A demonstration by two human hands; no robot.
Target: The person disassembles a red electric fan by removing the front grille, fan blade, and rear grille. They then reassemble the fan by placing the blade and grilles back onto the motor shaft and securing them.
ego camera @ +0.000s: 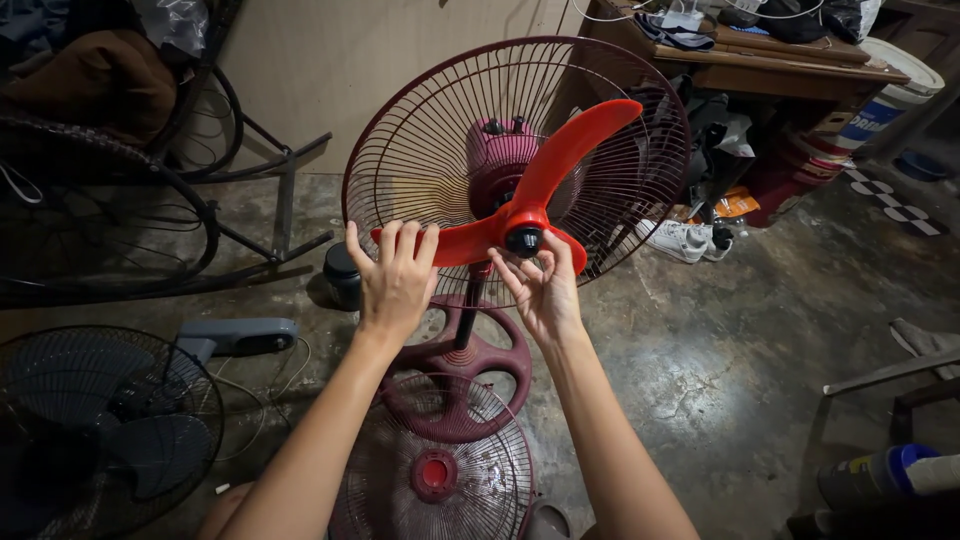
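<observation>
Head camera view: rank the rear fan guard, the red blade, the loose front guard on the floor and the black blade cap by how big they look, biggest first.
1. Rear fan guard
2. Loose front guard, though cut off by the frame and nearer the camera, so unsure against the red blade
3. Red blade
4. Black blade cap, by the right hand

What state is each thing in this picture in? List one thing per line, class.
Left hand: gripping a red blade.
Right hand: fingers at the black hub cap.
Red fan blade: mounted, front uncovered.
Rear grille: attached.
Front grille: off, lying on the floor.
</observation>
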